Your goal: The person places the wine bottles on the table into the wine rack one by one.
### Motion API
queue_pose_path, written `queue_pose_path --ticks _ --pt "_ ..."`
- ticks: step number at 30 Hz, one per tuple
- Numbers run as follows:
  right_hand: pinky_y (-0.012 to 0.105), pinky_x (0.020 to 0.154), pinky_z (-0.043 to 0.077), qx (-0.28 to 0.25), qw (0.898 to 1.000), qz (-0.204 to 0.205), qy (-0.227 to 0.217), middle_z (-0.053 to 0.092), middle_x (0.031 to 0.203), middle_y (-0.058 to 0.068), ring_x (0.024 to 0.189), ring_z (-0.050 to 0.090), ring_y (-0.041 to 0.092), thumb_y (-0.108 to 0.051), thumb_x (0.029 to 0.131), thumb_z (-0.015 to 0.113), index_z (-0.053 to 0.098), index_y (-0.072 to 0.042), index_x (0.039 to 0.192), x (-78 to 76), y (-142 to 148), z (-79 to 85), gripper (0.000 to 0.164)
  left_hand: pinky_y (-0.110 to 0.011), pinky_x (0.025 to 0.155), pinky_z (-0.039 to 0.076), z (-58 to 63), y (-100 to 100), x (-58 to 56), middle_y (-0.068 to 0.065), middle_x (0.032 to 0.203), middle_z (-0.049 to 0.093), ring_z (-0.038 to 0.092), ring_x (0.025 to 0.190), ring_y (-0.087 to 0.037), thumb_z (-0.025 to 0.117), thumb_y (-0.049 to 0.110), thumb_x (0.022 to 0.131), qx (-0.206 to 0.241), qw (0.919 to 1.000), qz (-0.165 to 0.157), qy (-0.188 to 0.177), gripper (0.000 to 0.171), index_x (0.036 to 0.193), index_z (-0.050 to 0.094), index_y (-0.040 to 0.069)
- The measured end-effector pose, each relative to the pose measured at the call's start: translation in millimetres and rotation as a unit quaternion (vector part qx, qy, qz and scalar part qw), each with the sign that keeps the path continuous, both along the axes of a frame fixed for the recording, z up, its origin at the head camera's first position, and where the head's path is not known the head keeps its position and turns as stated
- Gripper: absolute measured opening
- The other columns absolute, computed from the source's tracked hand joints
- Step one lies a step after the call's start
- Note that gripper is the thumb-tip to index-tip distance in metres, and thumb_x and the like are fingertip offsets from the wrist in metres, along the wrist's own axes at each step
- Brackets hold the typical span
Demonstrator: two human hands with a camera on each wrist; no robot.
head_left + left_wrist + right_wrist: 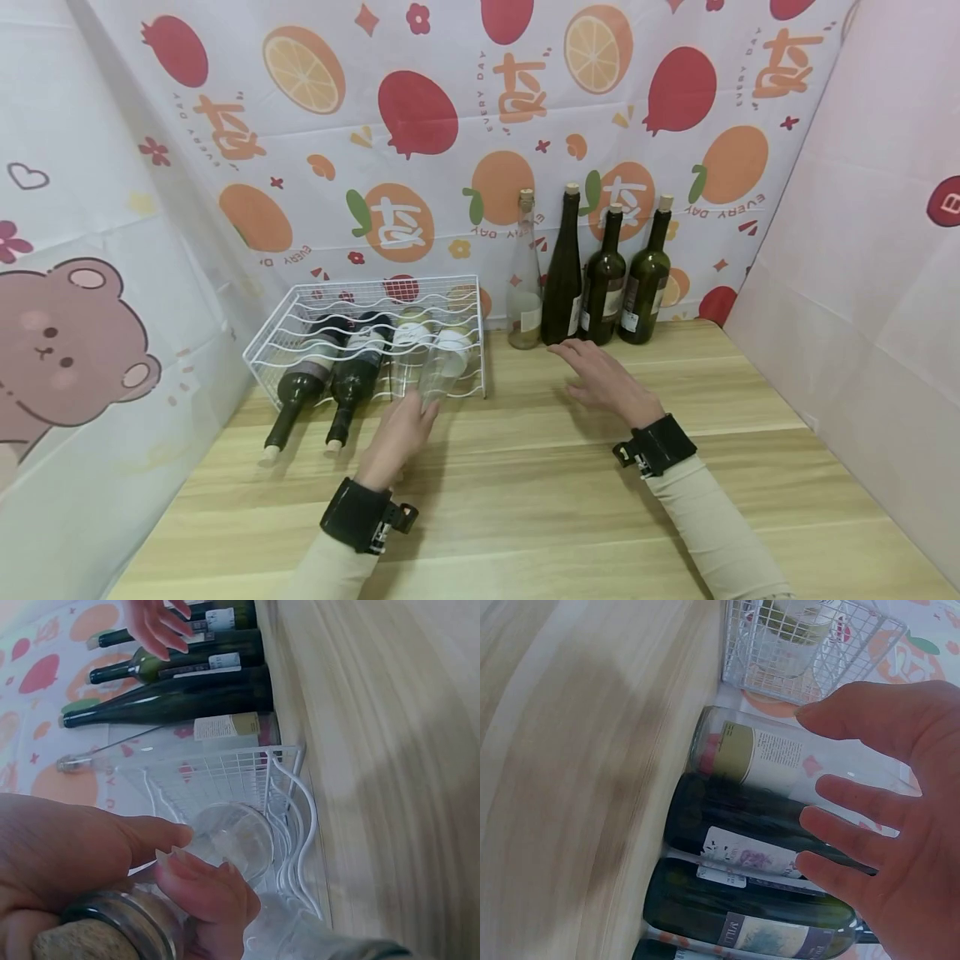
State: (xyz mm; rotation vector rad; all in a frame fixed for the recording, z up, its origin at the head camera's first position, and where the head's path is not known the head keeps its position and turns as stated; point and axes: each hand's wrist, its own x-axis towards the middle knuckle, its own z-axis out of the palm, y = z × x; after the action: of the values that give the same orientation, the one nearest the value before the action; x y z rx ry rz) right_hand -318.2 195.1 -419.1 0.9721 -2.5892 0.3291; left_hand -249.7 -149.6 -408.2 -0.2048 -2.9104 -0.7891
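Note:
My left hand (397, 437) grips the neck of a clear glass bottle (444, 371), whose body slants into the right end of a white wire rack (482, 333). Its cork (86, 941) shows close up in the left wrist view. Just left of it lies another clear bottle (410, 342), with two dark corked bottles (306, 375) farther left, necks toward me. My right hand (603, 383), fingers spread and holding nothing, hovers in front of the standing bottles. Those are a clear bottle (524, 312), a tall dark bottle (562, 292) and two green bottles (604, 292), all corked.
Everything stands on a light wooden table (525, 508). A white fruit-print cloth (450, 50) hangs right behind the rack and the standing bottles. More printed cloth (862, 275) closes off the right side, and a bear-print sheet (67, 350) the left.

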Motion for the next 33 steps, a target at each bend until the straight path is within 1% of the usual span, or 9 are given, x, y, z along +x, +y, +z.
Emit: queue_pose_path --ticks 4,8,11,14,19,21,26,29,33 --pt "0.053 0.101 0.052 -0.001 1.000 -0.002 0.000 0.059 0.139 0.022 0.124 0.060 0.039 -0.004 0.083 0.081 0.051 -0.002 0.147 0.2 0.8 -1.1 0.070 -0.044 0.065 0.047 -2.4 4.9 -6.1 -0.012 0.076 0.053 0.054 0.069 -0.029 0.054 0.020 0.105 0.004 1.0000 0.007 0.004 0.029 0.081 0.051 0.003" --pt "0.053 0.100 0.052 -0.003 1.000 -0.001 -0.005 0.060 0.139 0.022 0.124 0.060 0.039 -0.004 0.082 0.081 0.052 -0.003 0.146 0.8 0.0 -0.2 0.070 -0.053 0.074 0.051 -7.1 9.6 -12.8 -0.020 0.082 0.060 0.062 0.075 -0.038 0.056 0.017 0.103 0.012 0.9994 0.014 0.028 0.032 0.075 0.050 0.003" --pt "0.052 0.101 0.052 -0.003 1.000 -0.003 -0.002 0.060 0.139 0.022 0.124 0.060 0.039 -0.003 0.082 0.081 0.052 -0.003 0.146 0.3 -0.5 1.2 0.071 -0.055 0.079 0.052 -8.6 13.6 -16.3 -0.022 0.088 0.061 0.064 0.080 -0.041 0.055 0.017 0.103 0.014 0.9991 0.020 0.036 0.033 0.074 0.050 0.003" --pt "0.053 0.101 0.052 -0.004 1.000 -0.002 0.001 0.060 0.139 0.022 0.124 0.060 0.039 -0.003 0.082 0.081 0.052 -0.003 0.146 0.0 -1.0 2.8 0.071 -0.053 0.075 0.051 -9.0 17.2 -19.1 -0.019 0.087 0.059 0.061 0.075 -0.036 0.054 0.018 0.104 0.013 0.9990 0.028 0.031 0.035 0.072 0.049 0.005" --pt "0.053 0.101 0.052 -0.001 1.000 -0.003 -0.007 0.059 0.139 0.023 0.124 0.060 0.040 -0.003 0.083 0.079 0.052 -0.002 0.147 -0.2 -0.8 3.0 0.069 -0.041 0.062 0.046 -13.7 21.0 -24.0 -0.012 0.077 0.052 0.053 0.066 -0.026 0.053 0.017 0.105 0.038 0.9987 0.035 0.005 0.035 0.072 0.046 0.008" --pt "0.053 0.102 0.052 0.001 1.000 -0.004 -0.010 0.059 0.140 0.023 0.125 0.059 0.040 -0.003 0.084 0.078 0.051 -0.002 0.147 -0.4 -0.6 2.8 0.069 -0.040 0.059 0.046 -16.3 22.5 -25.3 -0.012 0.078 0.052 0.053 0.065 -0.026 0.053 0.016 0.105 0.049 0.9983 0.033 0.001 0.034 0.073 0.047 0.007" --pt "0.053 0.102 0.051 -0.003 1.000 -0.006 -0.012 0.059 0.140 0.022 0.126 0.059 0.040 -0.003 0.083 0.079 0.051 -0.003 0.147 0.0 0.1 3.8 0.070 -0.042 0.060 0.049 -18.5 28.1 -26.5 -0.016 0.081 0.055 0.055 0.067 -0.028 0.053 0.016 0.105 0.052 0.9979 0.038 0.009 0.033 0.074 0.048 0.005" --pt "0.053 0.102 0.051 -0.003 1.000 -0.006 -0.011 0.059 0.139 0.023 0.125 0.059 0.040 -0.002 0.082 0.079 0.051 -0.003 0.147 0.7 0.9 4.5 0.070 -0.041 0.059 0.049 -19.8 31.0 -26.0 -0.014 0.077 0.054 0.055 0.066 -0.027 0.054 0.018 0.104 0.057 0.9973 0.047 0.007 0.029 0.080 0.051 0.003" --pt "0.054 0.101 0.052 -0.002 1.000 -0.002 -0.004 0.060 0.138 0.023 0.123 0.060 0.041 -0.002 0.081 0.080 0.052 -0.001 0.146 1.7 1.8 3.5 0.071 -0.040 0.057 0.049 -23.0 33.8 -24.1 -0.016 0.076 0.056 0.057 0.065 -0.027 0.054 0.018 0.104 0.061 0.9967 0.051 0.015 0.025 0.093 0.053 -0.005"
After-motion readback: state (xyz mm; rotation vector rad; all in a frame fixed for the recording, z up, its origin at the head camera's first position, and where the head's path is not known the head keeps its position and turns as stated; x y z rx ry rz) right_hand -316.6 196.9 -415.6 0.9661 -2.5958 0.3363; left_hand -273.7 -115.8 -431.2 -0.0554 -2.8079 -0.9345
